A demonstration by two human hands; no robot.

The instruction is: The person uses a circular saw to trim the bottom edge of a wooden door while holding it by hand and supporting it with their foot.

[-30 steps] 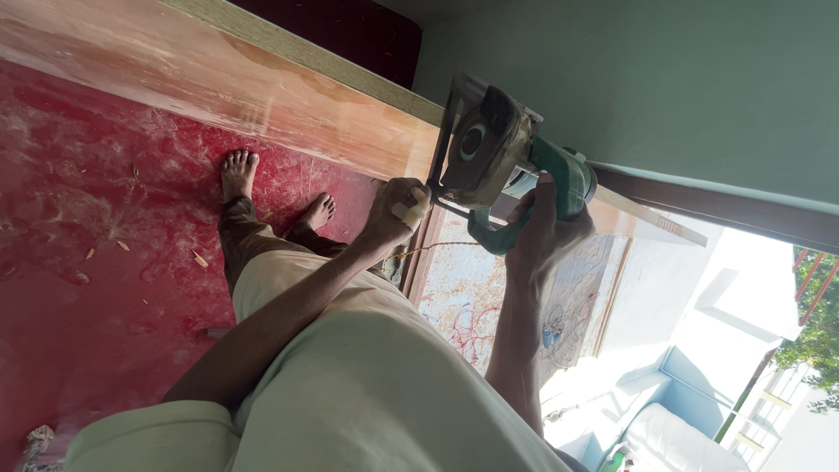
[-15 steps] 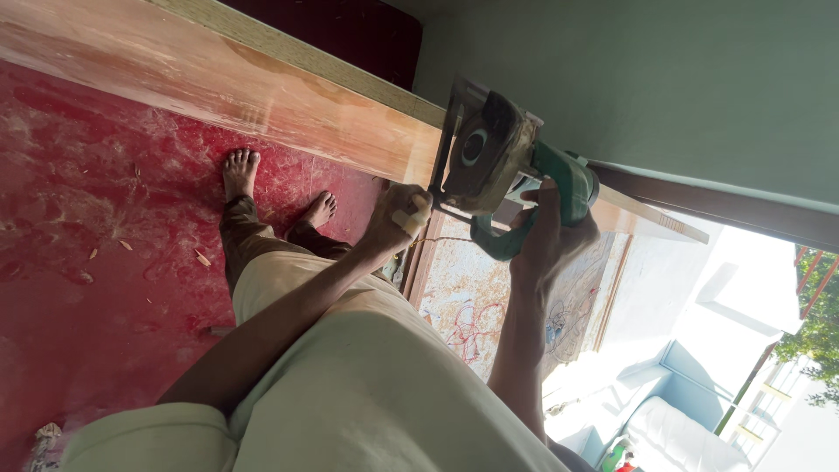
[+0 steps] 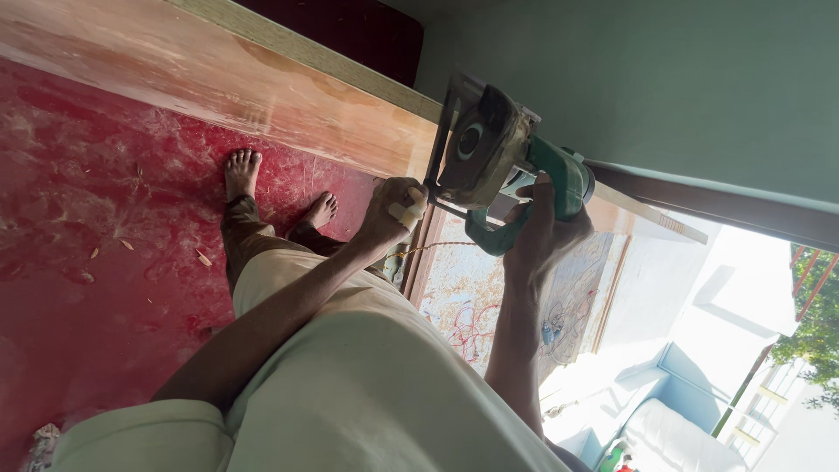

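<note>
Your right hand has a closed grip around the green handle of the circular saw, which sits on the edge of the long wooden board. Your left hand, fingers curled, presses against the saw's base plate just beside the board's edge, above the red floor.

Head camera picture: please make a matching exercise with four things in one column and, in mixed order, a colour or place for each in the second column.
1. power saw handle
2. floor
3. left hand
4. right hand

A. red, dusty
B. green
C. wrapped round the saw handle
D. at the saw's base plate, one finger bandaged

Pairs: 1-B, 2-A, 3-D, 4-C
</note>
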